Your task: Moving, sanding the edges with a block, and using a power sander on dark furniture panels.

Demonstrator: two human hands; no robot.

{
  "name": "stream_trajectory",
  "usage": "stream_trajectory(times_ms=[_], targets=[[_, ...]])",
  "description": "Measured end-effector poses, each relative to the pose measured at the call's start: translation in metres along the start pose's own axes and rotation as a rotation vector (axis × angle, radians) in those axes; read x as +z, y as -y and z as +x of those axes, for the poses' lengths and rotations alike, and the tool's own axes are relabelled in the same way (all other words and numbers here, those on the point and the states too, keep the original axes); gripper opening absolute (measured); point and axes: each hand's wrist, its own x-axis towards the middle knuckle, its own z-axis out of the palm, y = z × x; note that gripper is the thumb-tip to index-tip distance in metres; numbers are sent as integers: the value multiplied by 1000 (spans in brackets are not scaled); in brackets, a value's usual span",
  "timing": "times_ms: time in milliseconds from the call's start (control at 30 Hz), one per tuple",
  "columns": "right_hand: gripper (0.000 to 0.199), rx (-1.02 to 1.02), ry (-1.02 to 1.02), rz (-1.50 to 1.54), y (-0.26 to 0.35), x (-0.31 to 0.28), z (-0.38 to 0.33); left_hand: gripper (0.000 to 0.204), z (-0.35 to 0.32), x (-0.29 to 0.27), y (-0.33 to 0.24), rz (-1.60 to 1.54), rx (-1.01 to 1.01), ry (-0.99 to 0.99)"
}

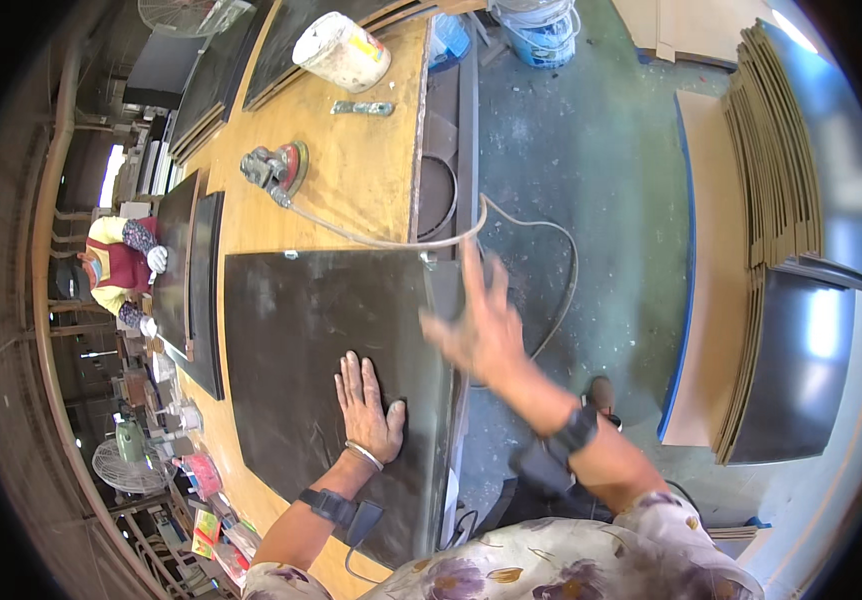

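resting: 1 left hand (371, 418) on 1 dark panel (301, 320), 1 sander (273, 168) beyond

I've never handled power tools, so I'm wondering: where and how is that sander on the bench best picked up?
The sander seems best gripped around its gray body, coming from the picture's left: that compact body sits opposite the broad, reddish-edged pad, which faces right. Fingers should probably stay clear of the hose, which leaves from the end nearer the camera wearer.
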Motion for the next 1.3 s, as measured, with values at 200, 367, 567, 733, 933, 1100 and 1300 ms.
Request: stream_trajectory(times_ms=[200,367,567,733,933,1100,1300], targets=[[98,27,11,22,3,-17,35,78,7,-4,-7,-31,68,18],[100,50,-6,24,4,-9,31,78,4,-2,-2,-19,68,20],[95,-39,-56,14,3,-13,39,78,6,-4,-3,-40,81,17],[97,2,-22,-33,3,-3,22,78,3,-3,1,-23,55,34],[101,3,26,-51,11,-14,40,79,4,-5,-3,-27,64,26],[101,-13,3,-63,9,-7,36,78,5,-5,1,-30,34,40],[98,-106,-50,9,-1,-15,37,79,9,-4,-7,-52,58,21]])
